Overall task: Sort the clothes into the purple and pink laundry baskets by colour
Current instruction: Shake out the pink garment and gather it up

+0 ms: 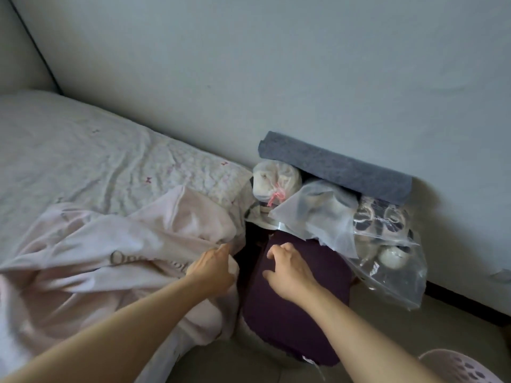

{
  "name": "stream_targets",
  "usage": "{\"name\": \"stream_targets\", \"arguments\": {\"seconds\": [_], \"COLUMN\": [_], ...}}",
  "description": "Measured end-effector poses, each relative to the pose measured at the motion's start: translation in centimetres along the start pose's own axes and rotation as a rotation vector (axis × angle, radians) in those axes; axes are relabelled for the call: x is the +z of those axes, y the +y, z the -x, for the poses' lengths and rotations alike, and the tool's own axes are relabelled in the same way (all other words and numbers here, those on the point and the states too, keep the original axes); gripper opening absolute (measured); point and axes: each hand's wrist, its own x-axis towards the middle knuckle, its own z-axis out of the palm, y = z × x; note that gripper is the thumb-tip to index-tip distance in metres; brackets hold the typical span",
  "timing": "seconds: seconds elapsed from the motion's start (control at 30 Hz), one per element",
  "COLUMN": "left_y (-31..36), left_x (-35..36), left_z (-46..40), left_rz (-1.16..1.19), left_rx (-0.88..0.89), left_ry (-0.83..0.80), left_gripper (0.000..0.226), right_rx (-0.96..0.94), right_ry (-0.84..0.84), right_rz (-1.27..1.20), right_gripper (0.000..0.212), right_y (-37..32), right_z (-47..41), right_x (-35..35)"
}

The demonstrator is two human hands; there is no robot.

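Observation:
A dark purple garment [293, 319] lies draped over something low beside the bed. My right hand [290, 270] rests on its upper part, fingers curled into the cloth. A pale pink garment [110, 266] with grey lettering is spread over the bed's corner. My left hand [213, 268] is at this garment's right edge, fingers bent toward the fabric; whether it grips the cloth is hidden. The rim of a pink perforated laundry basket [456, 366] shows at the bottom right. No purple basket is in view.
A bed [83, 150] with a light patterned sheet fills the left. Against the wall stand clear plastic bags [387, 244] of items and a rolled grey mat [334, 167]. Tiled floor [414, 327] lies at the lower right.

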Motion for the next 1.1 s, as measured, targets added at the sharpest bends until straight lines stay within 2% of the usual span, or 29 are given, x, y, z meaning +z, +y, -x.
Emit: {"name": "stream_targets", "arguments": {"seconds": [0.1, 0.27, 0.47, 0.6, 0.9, 1.1], "left_y": [-4.3, -12.1, -20.0, -22.8, -23.2, -20.4], "left_x": [-0.5, -1.1, -1.1, -0.6, -0.2, -1.1], "left_z": [0.3, 1.0, 0.3, -1.0, -6.3, -10.5], "left_rz": [0.014, 0.054, 0.072, 0.049, 0.119, -0.002], "left_rx": [-0.049, -0.123, -0.195, -0.177, -0.092, -0.066], "left_ry": [0.016, 0.021, 0.018, 0.021, 0.024, 0.033], "left_gripper": [0.06, 0.052, 0.06, 0.07, 0.07, 0.073], "right_rx": [-0.048, -0.129, -0.17, -0.163, -0.076, -0.064], "right_ry": [-0.033, -0.13, -0.211, -0.235, -0.227, -0.185], "right_rz": [0.025, 0.072, 0.091, 0.082, 0.069, 0.056], "right_gripper": [0.034, 0.038, 0.035, 0.042, 0.051, 0.063], "right_y": [-3.5, -10.0, -15.5, -16.9, -16.0, -14.1], "right_z": [-1.4, -3.7, -6.4, -7.8, -10.9, -14.8], "right_x": [2.0, 6.0, 11.6, 14.4, 15.8, 14.2]}}
